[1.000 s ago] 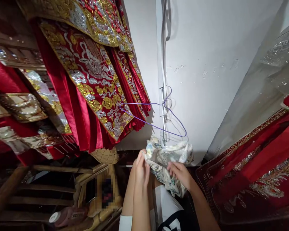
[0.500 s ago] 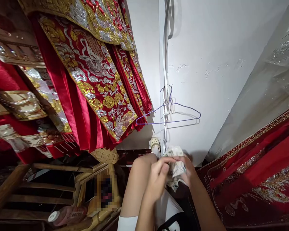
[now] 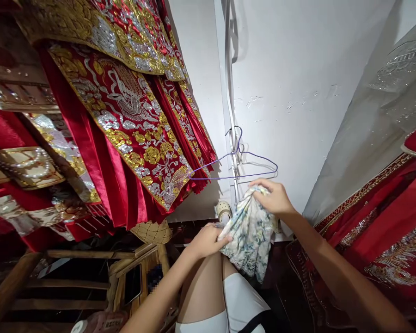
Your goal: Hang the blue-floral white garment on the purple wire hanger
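Below the purple hanger [image 3: 237, 150], both hands [image 3: 208, 241] [image 3: 273, 200] grip floral cloth [image 3: 247, 231] by its edges, white wall [image 3: 291, 64] spreading beyond.

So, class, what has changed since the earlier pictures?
Since the middle picture, the right hand has risen, lifting the crumpled white floral cloth; the left hand has moved left. Both hold it. The purple wire hanger, first slanted, now hangs nearly level. The red, gold-embroidered garment hangs unchanged.
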Tool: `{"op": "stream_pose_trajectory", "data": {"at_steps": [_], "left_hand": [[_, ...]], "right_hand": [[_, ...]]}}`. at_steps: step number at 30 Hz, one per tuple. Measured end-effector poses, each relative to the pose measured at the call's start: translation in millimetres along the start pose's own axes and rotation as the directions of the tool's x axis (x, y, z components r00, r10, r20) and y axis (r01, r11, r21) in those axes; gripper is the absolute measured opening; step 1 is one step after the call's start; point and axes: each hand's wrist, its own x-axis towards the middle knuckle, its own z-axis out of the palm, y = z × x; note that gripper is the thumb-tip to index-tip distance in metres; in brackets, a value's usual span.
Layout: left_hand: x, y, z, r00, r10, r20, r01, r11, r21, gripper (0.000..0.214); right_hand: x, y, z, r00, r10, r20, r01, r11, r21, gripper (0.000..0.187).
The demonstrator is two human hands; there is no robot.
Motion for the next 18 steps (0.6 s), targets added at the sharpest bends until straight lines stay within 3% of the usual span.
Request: {"op": "stream_pose_trajectory", "data": {"at_steps": [3, 7, 11, 15, 18], "left_hand": [[-4.9, -7.5, -17.8, 0.994, -0.032, 0.101, 0.006, 0.967, 0.254, 0.049], [-15.3, -0.4, -17.9, 0.973, -0.155, 0.172, 0.056, 0.880, 0.472, 0.053], [-21.3, -3.8, -19.5, 0.969, -0.186, 0.162, 0.085, 0.868, 0.490, 0.040], [-22.1, -21.7, -41.5, 0.980, -0.198, 0.017, 0.164, 0.855, 0.492, 0.064], [-23.2, -29.1, -47.5, 0.971, -0.240, 0.002, 0.207, 0.841, 0.500, 0.066]], "right_hand": [[27.3, 17.0, 6.2, 0.991, -0.044, -0.130, 0.044, 0.999, -0.005, 0.042], [50.1, 43.9, 29.0, 0.996, 0.086, -0.037, -0.090, 0.987, -0.136, 0.057], [50.7, 65.8, 31.8, 0.988, 0.139, 0.070, -0.117, 0.960, -0.253, 0.045], [33.9, 67.0, 9.1, 0.986, 0.139, 0.093, -0.092, 0.913, -0.397, 0.031], [21.0, 56.4, -5.9, 0.977, 0.137, 0.161, -0.056, 0.902, -0.427, 0.023]]}}
